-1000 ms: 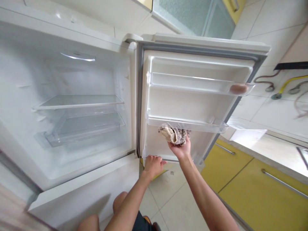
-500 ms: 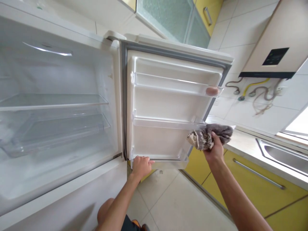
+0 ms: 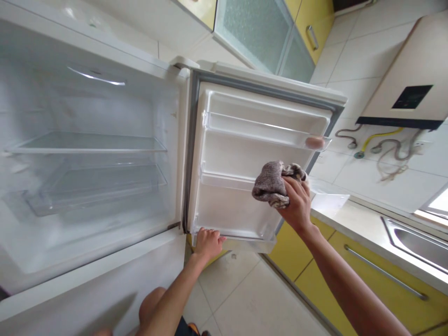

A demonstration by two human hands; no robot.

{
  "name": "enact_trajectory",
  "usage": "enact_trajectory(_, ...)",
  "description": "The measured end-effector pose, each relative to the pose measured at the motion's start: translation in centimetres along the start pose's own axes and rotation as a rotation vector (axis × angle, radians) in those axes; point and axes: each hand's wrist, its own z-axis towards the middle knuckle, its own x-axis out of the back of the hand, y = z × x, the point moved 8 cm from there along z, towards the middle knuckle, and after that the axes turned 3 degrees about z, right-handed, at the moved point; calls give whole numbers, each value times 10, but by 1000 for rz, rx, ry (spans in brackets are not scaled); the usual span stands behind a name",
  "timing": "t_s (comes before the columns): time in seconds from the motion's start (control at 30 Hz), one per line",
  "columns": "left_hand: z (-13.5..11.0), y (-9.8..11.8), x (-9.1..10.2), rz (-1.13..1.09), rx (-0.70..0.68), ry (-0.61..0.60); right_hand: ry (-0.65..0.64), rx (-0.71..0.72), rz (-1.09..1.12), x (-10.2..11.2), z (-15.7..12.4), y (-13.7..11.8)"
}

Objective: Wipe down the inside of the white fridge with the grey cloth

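Observation:
My right hand (image 3: pixel 297 201) is closed round a crumpled grey-brown cloth (image 3: pixel 271 183) and holds it against the middle rack (image 3: pixel 227 179) of the open fridge door (image 3: pixel 245 154). My left hand (image 3: pixel 207 242) grips the door's bottom edge, fingers curled over it. A single egg (image 3: pixel 314 142) lies at the right end of the door's upper rack. The fridge compartment (image 3: pixel 87 154) on the left is open, with bare glass shelves and a clear drawer.
Yellow cabinets (image 3: pixel 353 275) run under a pale counter (image 3: pixel 364 224) on the right, with a steel sink (image 3: pixel 420 240) at its far end. A water heater (image 3: pixel 409 93) with hoses hangs on the tiled wall. My knee shows over the tiled floor (image 3: pixel 245 298).
My right hand carried the cloth from under the middle rack out to the door's right edge, then back left and up onto the rack. My left hand stayed on the door's bottom edge.

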Motion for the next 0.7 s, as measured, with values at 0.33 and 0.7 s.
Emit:
enact_trajectory(0.33, 0, -2, -5, -62, 30, 7, -254, 286, 15, -109, 47, -115)
enact_trajectory(0.7, 1, -4, -7, -93, 9, 27, -708, -102, 389, -172, 123, -118)
